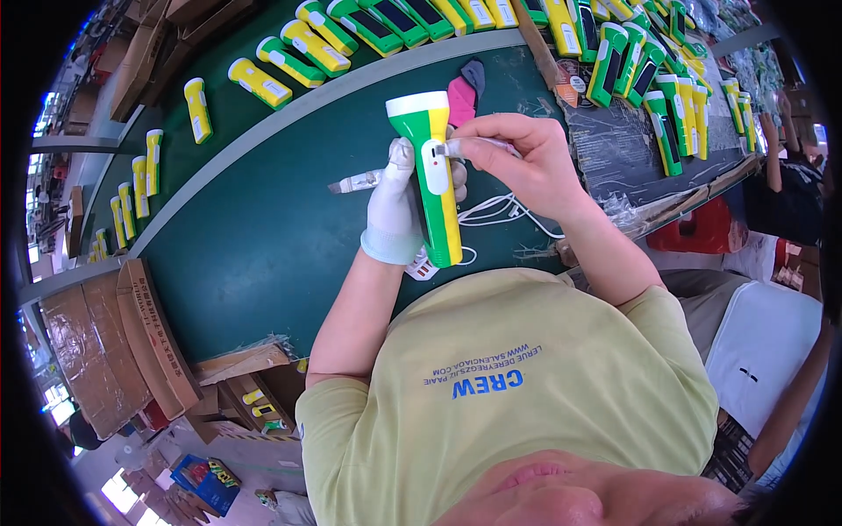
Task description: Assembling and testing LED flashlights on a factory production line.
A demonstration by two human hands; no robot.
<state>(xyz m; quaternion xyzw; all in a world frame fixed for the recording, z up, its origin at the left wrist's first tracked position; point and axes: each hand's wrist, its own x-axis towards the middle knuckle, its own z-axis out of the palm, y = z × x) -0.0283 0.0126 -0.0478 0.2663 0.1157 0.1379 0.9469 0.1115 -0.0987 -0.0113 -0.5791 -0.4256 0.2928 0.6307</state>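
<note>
My left hand (394, 202), in a white glove, grips a flashlight (443, 230) with a white head, a green and yellow body and a white side panel. The flashlight stands nearly upright in view, head end away from me. Bare-fingered in part, my right hand (526, 158) pinches a small white cable plug (451, 150) against the port on that panel. Whether the plug sits fully in the port is hard to tell. A white cable (500, 210) loops over the green table below my right hand. Left of my glove lies a tape-wrapped tool (355, 182) with a dark tip.
More flashlights (260, 83) line the conveyor past a curved metal rail (289, 112). Others pile on a cardboard-covered surface (627, 167) at right. A pink and grey cloth (465, 90) lies behind the held flashlight. A white power strip (422, 266) sits near my body.
</note>
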